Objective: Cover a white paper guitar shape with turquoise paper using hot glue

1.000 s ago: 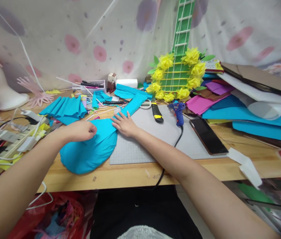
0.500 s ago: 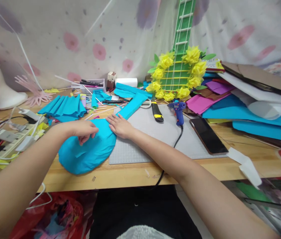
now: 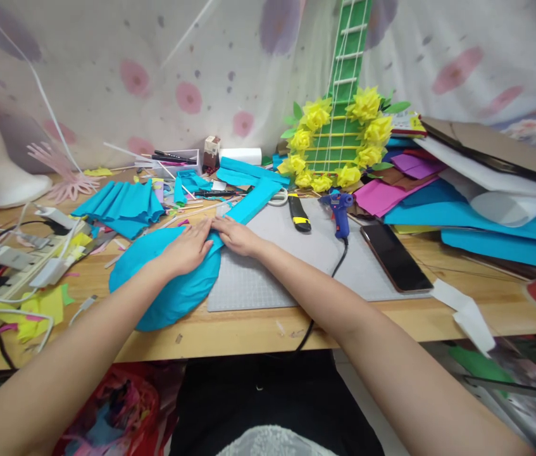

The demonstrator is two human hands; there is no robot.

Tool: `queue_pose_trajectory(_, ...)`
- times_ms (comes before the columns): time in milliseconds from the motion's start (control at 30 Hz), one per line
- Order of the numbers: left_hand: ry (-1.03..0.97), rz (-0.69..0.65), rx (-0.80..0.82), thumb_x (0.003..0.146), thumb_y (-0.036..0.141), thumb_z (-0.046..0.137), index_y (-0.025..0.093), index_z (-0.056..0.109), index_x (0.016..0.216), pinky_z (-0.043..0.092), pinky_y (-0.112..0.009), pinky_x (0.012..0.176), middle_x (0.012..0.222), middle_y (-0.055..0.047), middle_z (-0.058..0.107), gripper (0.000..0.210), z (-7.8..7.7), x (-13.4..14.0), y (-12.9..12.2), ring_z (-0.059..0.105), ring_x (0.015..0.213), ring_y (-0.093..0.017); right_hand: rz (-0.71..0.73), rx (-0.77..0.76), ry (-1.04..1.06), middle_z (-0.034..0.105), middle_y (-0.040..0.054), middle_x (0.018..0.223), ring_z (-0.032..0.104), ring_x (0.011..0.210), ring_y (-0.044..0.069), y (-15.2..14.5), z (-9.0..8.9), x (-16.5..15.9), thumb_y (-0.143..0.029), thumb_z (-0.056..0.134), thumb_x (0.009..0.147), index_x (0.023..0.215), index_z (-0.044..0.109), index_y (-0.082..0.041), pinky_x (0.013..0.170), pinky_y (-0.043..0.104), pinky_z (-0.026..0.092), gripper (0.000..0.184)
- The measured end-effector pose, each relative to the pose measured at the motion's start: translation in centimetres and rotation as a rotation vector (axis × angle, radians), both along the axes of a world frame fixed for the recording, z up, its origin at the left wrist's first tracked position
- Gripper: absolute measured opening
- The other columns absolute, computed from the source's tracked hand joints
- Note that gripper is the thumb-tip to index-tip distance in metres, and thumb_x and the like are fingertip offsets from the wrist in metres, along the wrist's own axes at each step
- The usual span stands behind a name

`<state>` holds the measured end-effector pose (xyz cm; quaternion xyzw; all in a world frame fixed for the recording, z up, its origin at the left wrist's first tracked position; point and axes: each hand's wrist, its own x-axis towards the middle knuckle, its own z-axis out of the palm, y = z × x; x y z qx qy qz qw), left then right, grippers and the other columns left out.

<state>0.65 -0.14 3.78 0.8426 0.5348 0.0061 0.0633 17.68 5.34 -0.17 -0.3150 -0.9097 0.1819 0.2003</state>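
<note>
A bright blue, paper-covered flat shape (image 3: 186, 294), with a rounded body and a long straight neck, lies on the pale wooden worktop (image 3: 243, 332), left of centre, its body near the front edge. The neck slants away to the upper right, across the corner of a grey gridded cutting mat (image 3: 277, 272).

Both hands lie palm down where the body meets the neck: the left hand (image 3: 190, 246) on the body, the right hand (image 3: 235, 237) just beside it, fingertips meeting. Neither grip is clamped on anything; the fingers are stretched out.

On the mat rest a black-and-yellow utility knife (image 3: 299, 214), a blue glue gun (image 3: 341, 218) with a black cable, and a black smartphone (image 3: 395, 258). Left of the neck are pleated blue paper (image 3: 123, 206) and scattered scraps; a cream power strip (image 3: 11, 291) crowded with cables lies farther left.

At the back stands a green stringed panel (image 3: 354, 60) ringed with yellow paper flowers (image 3: 317, 115), beside a heap of coloured sheets (image 3: 490, 215). Behind hangs a white curtain (image 3: 154, 38) blotched pink and purple. Below the worktop sits a red plastic bag (image 3: 149, 402) of scraps.
</note>
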Motion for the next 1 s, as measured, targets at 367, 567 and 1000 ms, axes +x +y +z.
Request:
queue_pose_trajectory(367,0.203,-0.019,-0.07,0.092,0.04,0.02,0.006,0.029,0.143,0.017,-0.042,0.114,0.151,-0.015,0.026,0.062,0.6,0.5,0.5,0.022,0.14,-0.024,-0.145,0.096,-0.096,0.042,0.0115,0.144,0.03,0.138,0.021,-0.5,-0.5,0.9,-0.024,0.036,0.095,0.135,0.047,-0.012,0.114,0.043,0.018,0.043)
queue_pose_trajectory(567,0.265,-0.031,-0.027,0.092,0.039,0.019,0.008,0.029,0.143,0.019,-0.039,0.113,0.15,-0.014,0.028,0.061,0.9,0.7,0.4,0.025,0.139,-0.023,-0.135,0.152,-0.155,0.04,0.0113,0.145,0.03,0.138,0.024,-0.7,-0.7,1.0,-0.032,0.036,0.097,0.137,0.045,-0.014,0.113,0.045,0.02,0.045)
queue_pose_trajectory(1000,0.327,-0.007,-0.073,0.093,0.039,0.023,0.009,0.034,0.141,0.021,-0.042,0.112,0.149,-0.014,0.032,0.058,2.1,1.7,0.3,0.028,0.138,-0.024,-0.164,0.156,-0.105,0.039,0.0124,0.146,0.029,0.138,0.024,-0.8,-1.3,0.8,-0.033,0.034,0.097,0.139,0.041,-0.011,0.113,0.045,0.019,0.048)
